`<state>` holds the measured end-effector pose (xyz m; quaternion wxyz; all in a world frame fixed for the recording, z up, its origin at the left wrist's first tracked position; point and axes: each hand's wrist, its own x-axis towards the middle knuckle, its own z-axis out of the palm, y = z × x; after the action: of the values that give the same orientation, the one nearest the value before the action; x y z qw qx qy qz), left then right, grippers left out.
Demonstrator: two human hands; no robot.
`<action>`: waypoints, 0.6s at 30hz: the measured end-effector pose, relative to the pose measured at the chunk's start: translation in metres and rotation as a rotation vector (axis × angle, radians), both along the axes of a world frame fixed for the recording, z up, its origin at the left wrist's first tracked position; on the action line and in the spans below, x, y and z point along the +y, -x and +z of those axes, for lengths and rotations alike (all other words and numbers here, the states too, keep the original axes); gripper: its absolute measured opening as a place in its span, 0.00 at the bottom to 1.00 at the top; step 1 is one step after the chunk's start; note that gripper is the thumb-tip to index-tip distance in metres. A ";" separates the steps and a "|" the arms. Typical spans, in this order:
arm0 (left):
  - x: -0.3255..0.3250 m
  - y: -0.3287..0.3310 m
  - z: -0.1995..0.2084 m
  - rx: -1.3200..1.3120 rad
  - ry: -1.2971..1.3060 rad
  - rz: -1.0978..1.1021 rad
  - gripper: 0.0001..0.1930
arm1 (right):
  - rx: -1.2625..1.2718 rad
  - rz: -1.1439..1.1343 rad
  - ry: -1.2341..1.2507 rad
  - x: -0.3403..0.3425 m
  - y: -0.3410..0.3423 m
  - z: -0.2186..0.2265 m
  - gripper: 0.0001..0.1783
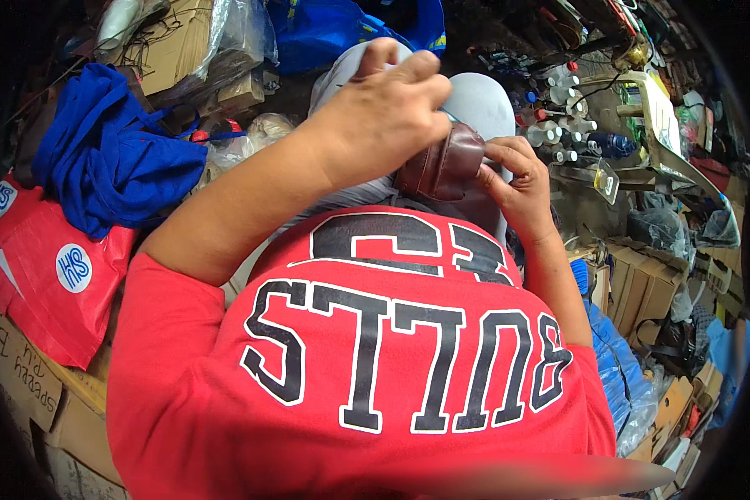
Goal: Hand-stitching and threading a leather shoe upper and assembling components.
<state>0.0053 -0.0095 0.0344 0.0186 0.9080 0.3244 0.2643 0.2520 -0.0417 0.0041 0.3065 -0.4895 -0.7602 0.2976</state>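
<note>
Brown leather piece [440, 167] held in both hands above the lap.

The leather piece is pinched at its top edge by the curled fingers of the left hand [383, 112]; its right edge is gripped by the closed fingertips of the right hand [517, 179]. A red shirt [367, 367] is seen just below the leather piece, blue cloth [108, 158] well to its left, bottles [558, 133] to its right.
</note>
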 end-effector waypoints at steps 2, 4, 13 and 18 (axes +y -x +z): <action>0.001 -0.005 0.003 0.151 -0.081 -0.063 0.04 | 0.000 0.028 -0.001 0.001 0.002 0.000 0.14; 0.009 -0.003 0.002 0.226 -0.110 -0.053 0.04 | 0.007 0.042 -0.005 0.001 0.002 0.001 0.15; 0.028 0.015 -0.016 -0.046 0.313 -0.166 0.07 | 0.050 0.064 0.048 0.002 0.006 -0.003 0.17; 0.026 0.015 -0.018 -0.200 0.360 -0.113 0.05 | -0.029 0.050 -0.014 0.002 0.008 -0.004 0.15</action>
<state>-0.0093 0.0169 0.0168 0.2274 0.8762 0.3114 0.2893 0.2441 -0.0398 0.0000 0.2911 -0.4725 -0.7786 0.2928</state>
